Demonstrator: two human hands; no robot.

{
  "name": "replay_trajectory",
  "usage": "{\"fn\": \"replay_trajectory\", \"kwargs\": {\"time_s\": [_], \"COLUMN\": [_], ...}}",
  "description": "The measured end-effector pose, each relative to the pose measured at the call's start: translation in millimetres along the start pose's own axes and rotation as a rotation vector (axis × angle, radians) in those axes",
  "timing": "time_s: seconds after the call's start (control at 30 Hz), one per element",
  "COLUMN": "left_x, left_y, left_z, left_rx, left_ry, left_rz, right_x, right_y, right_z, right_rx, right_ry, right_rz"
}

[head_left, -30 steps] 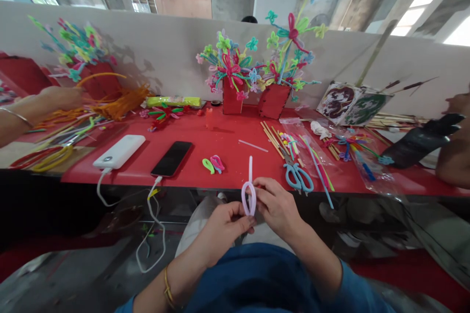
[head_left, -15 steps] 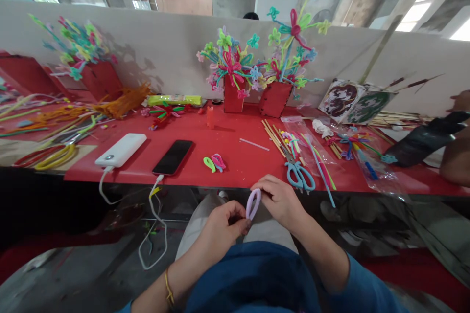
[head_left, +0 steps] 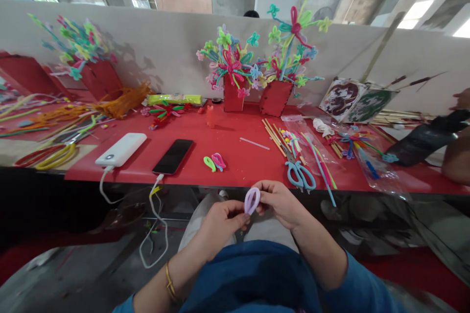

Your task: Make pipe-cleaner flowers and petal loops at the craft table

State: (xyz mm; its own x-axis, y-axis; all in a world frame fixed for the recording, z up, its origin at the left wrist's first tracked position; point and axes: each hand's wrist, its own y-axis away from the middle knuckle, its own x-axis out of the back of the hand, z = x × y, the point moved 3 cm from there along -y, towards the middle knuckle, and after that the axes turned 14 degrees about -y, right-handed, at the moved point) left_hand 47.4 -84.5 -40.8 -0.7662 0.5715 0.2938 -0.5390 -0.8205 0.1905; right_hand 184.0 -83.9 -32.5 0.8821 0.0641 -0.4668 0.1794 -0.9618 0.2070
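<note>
Over my lap, just in front of the table edge, a lilac pipe cleaner (head_left: 251,200) is bent into a narrow double loop. My left hand (head_left: 224,222) pinches its lower end between thumb and fingertips. On the loop's right side, my right hand (head_left: 279,201) has its fingers closed against it. Beyond them on the red table lie a green pipe-cleaner loop (head_left: 209,164) and a pink loop (head_left: 219,160) with a bit of blue beside it. Blue-handled scissors (head_left: 300,176) rest at the table edge, right of my hands.
A black phone (head_left: 173,156) and white power bank (head_left: 121,149) lie left, their cables hanging off the edge. Red boxes of pipe-cleaner flowers (head_left: 233,93) stand at the back. Wooden sticks (head_left: 273,134) lie right. A dark bottle (head_left: 422,139) lies near another person's arm (head_left: 457,164).
The lilac loop has turned to show wider and its two strands are now visible. My right hand's fingers have curled lower along it; my left hand keeps its pinch.
</note>
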Motion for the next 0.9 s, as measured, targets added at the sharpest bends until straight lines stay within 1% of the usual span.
{"fn": "replay_trajectory", "kwargs": {"time_s": [0.1, 0.3, 0.37, 0.47, 0.63, 0.7, 0.77, 0.83, 0.9], "left_x": [0.0, -3.2, -3.7, -3.4, -2.2, -2.4, -3.5, -4.8, -5.5], "left_y": [-1.0, -2.7, -2.7, -2.2, -2.5, -2.9, -3.3, -3.5, -3.5], "left_z": [-2.9, -5.9, -6.8, -7.5, -5.6, -5.5, -5.7, -5.4, -3.9], "left_rx": [0.038, 0.083, 0.094, 0.112, 0.131, 0.134, 0.125, 0.099, 0.07], "left_ry": [-0.008, 0.046, 0.068, 0.088, 0.112, 0.133, 0.159, 0.19, 0.212], "left_rz": [0.003, 0.032, 0.051, 0.082, 0.117, 0.124, 0.119, 0.107, 0.106], "right_x": [1.0, -2.6, -4.3, -5.7, -9.0, -11.5, -14.8, -17.6, -19.4], "right_y": [0.1, 5.3, 6.8, 7.7, 7.3, 7.4, 7.5, 7.8, 8.0], "right_z": [1.0, -2.5, -4.5, -6.8, -2.6, -1.6, -1.8, -3.2, -5.4], "right_rx": [-0.005, 0.038, 0.076, 0.173, 0.255, 0.269, 0.263, 0.252, 0.256], "right_ry": [0.011, 0.006, 0.066, 0.165, 0.105, 0.082, 0.084, 0.112, 0.176], "right_rz": [0.0, 0.003, 0.021, 0.089, 0.148, 0.143, 0.109, 0.073, 0.065]}}
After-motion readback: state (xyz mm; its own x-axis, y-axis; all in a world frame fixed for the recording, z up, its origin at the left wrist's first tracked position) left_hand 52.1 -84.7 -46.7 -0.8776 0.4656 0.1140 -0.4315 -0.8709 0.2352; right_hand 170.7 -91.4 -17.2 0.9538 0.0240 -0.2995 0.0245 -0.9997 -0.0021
